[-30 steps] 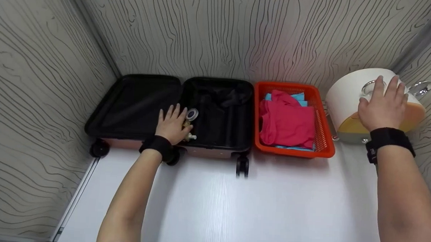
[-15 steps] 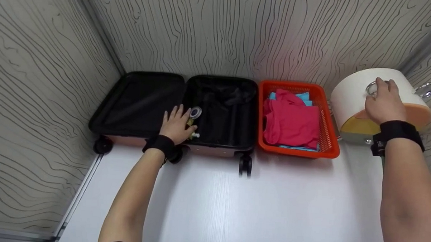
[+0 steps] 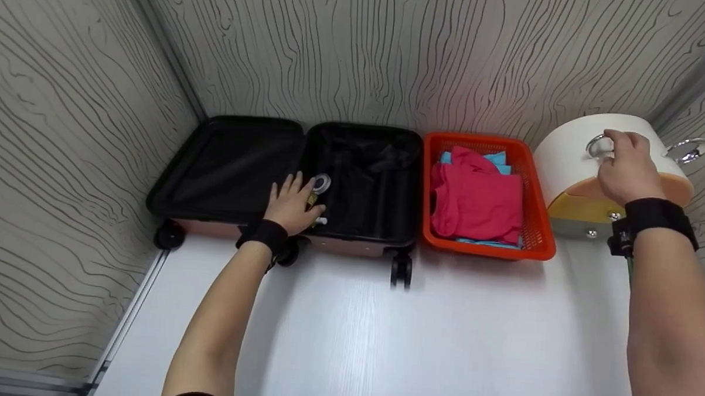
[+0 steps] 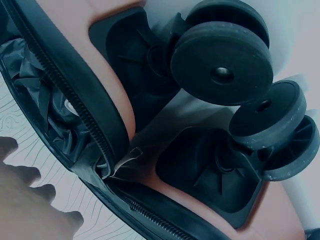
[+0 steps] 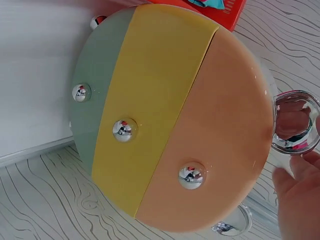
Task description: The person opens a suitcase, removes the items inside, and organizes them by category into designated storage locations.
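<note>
An opened black-lined suitcase (image 3: 224, 170) lies flat with its two halves side by side. My left hand (image 3: 290, 207) rests with spread fingers over the inner edge of its right half. Right beside those fingers lie a small round silver-rimmed item (image 3: 322, 183) and a little yellow item (image 3: 312, 200), partly hidden by the hand. At the far right stands a rounded white box (image 3: 571, 150) with a green, yellow and orange front bearing shiny round knobs. My right hand (image 3: 632, 172) has its fingers curled round the chrome ring handle (image 5: 295, 122) on top of the box.
Between suitcase and box stands an orange plastic basket (image 3: 536, 228) with a pink garment (image 3: 478, 202) and blue cloth inside. Suitcase wheels (image 4: 222, 65) stick out over the white table (image 3: 383, 340). Wood-patterned walls (image 3: 334, 51) close off the back and sides.
My right hand's straight fingers have curled onto the ring handle, and the white box has shifted left towards the basket. My left hand stays in nearly the same place on the suitcase.
</note>
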A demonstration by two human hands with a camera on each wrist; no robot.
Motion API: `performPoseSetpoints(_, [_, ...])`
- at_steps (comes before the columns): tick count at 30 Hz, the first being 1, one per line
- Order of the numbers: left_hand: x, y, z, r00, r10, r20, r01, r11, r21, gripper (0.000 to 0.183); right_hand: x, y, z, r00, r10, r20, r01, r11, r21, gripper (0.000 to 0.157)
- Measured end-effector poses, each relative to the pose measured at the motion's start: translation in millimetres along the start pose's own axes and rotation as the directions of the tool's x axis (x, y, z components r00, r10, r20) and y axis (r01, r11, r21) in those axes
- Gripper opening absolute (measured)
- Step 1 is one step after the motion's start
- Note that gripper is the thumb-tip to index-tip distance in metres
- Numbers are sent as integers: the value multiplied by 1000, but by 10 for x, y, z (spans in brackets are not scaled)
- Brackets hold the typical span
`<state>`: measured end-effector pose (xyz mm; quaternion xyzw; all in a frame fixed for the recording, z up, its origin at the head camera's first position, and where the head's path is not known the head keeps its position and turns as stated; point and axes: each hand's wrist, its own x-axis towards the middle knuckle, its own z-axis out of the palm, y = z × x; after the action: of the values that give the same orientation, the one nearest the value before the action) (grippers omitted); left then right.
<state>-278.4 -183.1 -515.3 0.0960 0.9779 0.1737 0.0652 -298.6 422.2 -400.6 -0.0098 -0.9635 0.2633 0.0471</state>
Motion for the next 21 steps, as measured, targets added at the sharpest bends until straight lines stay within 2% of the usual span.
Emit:
performPoseSetpoints(3, [-12,10,4,1000,-11,7,11,1000,-3,76,25,22,38,999,-53,-1,53,999,7,60])
performPoseSetpoints(6, [-26,28,4,1000,-8,9,8,1000,-10,76,28,42,75,997,-73,5,73,997,-9,62])
performPoseSetpoints(13, [-42,61,-3,1000,14,14,-14,999,-32,76,5,22,33,1000,7,-30,-10,994,-106,59])
performPoseSetpoints(21, [-20,26,8,1000,10,21,-9,999,-34,77,9,-8,4,994,4,-109,-21,987,-159,46])
